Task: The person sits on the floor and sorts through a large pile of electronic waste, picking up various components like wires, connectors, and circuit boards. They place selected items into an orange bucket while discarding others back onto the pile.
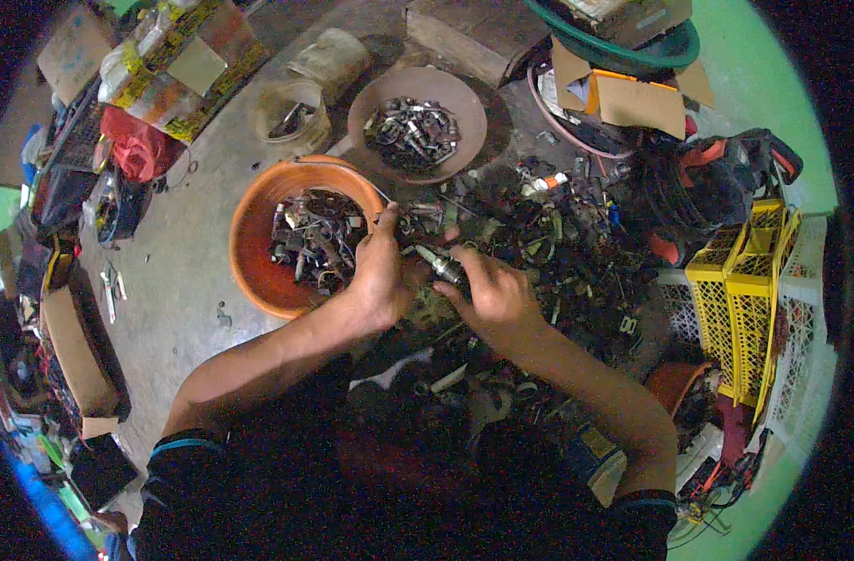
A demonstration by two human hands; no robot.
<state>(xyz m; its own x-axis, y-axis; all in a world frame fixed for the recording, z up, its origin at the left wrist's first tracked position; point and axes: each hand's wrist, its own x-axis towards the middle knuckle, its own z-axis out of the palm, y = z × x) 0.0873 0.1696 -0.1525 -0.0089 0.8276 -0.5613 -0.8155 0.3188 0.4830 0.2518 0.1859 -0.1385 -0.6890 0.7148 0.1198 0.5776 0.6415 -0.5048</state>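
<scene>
My right hand grips a spark plug, its pale insulator end pointing up and left. Close beside it, my left hand is at the right rim of an orange plastic basin. The thumb points up near the end of a thin wire-like piece, and the other fingers are in shadow, so whether they hold anything cannot be told. Inside the basin lie mixed metal parts. Under and beyond both hands spreads a heap of dark, greasy small parts on the floor.
A round brown basin of metal parts and a dirty plastic bucket stand beyond. Yellow crates, a power tool and an open cardboard box line the right. At left are a long cardboard box and a red plastic bag.
</scene>
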